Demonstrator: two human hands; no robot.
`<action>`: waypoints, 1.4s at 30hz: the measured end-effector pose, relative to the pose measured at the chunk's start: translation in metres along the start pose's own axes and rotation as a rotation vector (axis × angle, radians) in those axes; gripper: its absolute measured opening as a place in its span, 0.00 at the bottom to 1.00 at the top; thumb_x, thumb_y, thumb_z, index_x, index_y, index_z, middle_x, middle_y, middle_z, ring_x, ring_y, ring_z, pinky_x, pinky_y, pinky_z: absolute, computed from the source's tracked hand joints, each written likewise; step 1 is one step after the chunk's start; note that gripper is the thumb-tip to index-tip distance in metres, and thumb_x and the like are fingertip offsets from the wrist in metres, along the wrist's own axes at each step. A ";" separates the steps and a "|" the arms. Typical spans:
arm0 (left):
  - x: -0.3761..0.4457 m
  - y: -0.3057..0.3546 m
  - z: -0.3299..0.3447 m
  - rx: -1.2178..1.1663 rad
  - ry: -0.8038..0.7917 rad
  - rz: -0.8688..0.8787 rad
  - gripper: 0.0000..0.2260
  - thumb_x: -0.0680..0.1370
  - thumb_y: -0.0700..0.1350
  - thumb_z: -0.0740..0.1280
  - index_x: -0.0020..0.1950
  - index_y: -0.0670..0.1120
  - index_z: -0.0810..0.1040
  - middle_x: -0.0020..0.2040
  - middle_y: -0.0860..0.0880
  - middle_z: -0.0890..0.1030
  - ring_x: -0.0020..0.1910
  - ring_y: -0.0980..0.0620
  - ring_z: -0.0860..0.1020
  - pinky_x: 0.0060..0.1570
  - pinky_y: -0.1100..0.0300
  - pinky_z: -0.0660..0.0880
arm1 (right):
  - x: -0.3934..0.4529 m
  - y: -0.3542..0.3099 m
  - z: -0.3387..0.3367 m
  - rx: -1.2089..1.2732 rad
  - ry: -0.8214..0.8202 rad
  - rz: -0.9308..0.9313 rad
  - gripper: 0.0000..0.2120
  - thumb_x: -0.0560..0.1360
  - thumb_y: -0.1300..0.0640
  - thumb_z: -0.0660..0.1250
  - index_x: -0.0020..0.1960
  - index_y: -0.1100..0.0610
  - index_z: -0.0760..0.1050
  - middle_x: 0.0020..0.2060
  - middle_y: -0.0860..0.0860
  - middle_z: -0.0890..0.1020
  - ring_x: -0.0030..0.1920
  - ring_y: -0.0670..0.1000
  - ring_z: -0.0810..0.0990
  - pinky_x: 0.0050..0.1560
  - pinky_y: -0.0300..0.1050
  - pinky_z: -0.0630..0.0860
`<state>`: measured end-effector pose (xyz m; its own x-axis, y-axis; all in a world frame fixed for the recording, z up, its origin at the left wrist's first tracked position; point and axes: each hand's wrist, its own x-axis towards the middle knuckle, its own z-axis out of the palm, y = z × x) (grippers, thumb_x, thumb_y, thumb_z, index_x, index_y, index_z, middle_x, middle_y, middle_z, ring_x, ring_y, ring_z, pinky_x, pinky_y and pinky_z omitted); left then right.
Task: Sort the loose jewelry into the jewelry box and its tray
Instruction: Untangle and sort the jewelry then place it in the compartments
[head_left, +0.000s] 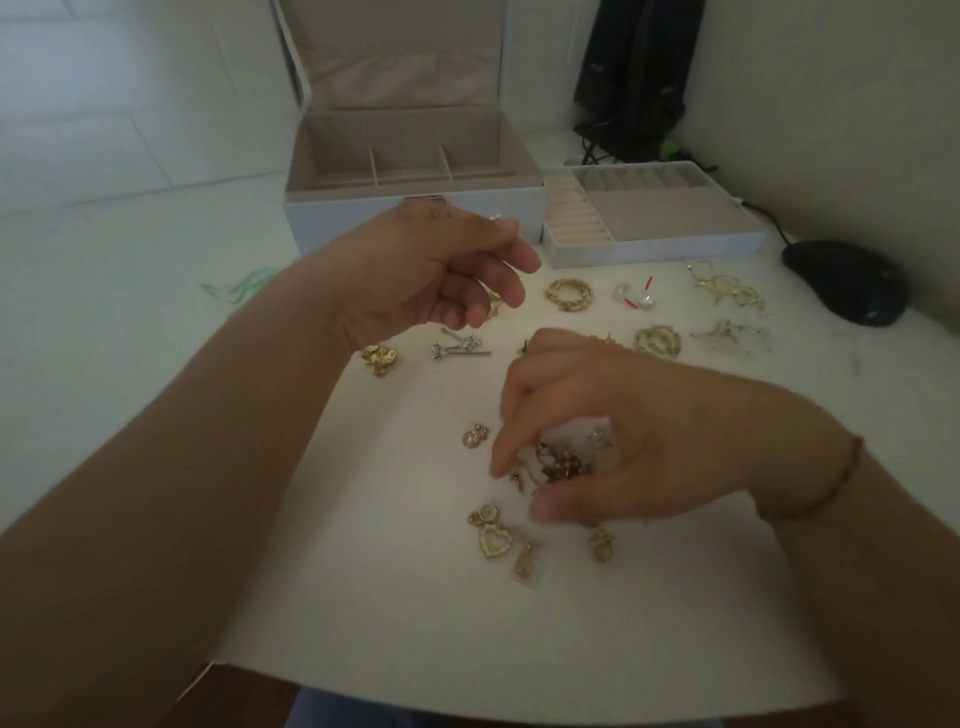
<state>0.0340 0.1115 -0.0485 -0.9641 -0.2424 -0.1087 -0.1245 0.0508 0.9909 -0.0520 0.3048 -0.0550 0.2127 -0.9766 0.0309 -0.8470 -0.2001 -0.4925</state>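
An open white jewelry box (415, 215) with beige compartments stands at the back of the table; its tray (660, 244) lies to the right of it. Loose gold and silver jewelry is spread over the table in front: a gold heart pendant (493, 540), silver pieces (460, 347), gold hoops (569, 293), pearl earrings (636, 297). My right hand (623, 431) is curled over a small gold cluster (563, 465), fingertips pinching into it. My left hand (441, 275) hovers above the table with fingers loosely bent; a small pearl-like piece shows at its fingertips near the box front.
A black computer mouse (849, 283) lies at the right with its cable running back. Dark objects and cables (636, 78) stand in the back right corner. A pale green ribbon (244, 286) lies at the left. The table's front edge is near my body.
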 end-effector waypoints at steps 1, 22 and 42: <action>0.000 0.000 -0.001 0.009 0.011 0.000 0.13 0.80 0.49 0.62 0.48 0.42 0.81 0.36 0.47 0.83 0.26 0.54 0.75 0.24 0.66 0.70 | 0.004 -0.007 0.006 -0.074 0.011 -0.032 0.14 0.68 0.40 0.72 0.50 0.46 0.81 0.42 0.44 0.78 0.48 0.47 0.72 0.50 0.46 0.71; -0.051 0.004 -0.009 0.710 0.180 0.033 0.06 0.81 0.42 0.64 0.49 0.49 0.81 0.36 0.50 0.85 0.30 0.52 0.81 0.34 0.57 0.78 | 0.002 -0.004 0.001 -0.064 0.128 -0.046 0.06 0.68 0.48 0.73 0.43 0.47 0.80 0.38 0.42 0.78 0.43 0.47 0.75 0.44 0.47 0.73; -0.124 -0.045 0.032 0.207 0.334 0.024 0.08 0.79 0.37 0.67 0.54 0.45 0.83 0.48 0.50 0.86 0.46 0.51 0.85 0.45 0.62 0.80 | 0.001 0.001 0.008 -0.183 -0.105 -0.017 0.12 0.68 0.37 0.68 0.50 0.38 0.79 0.47 0.35 0.70 0.53 0.40 0.66 0.54 0.37 0.66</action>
<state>0.1515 0.1700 -0.0819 -0.8419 -0.5393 -0.0200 -0.1803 0.2461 0.9523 -0.0487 0.3040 -0.0624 0.2694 -0.9613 -0.0574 -0.9151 -0.2369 -0.3263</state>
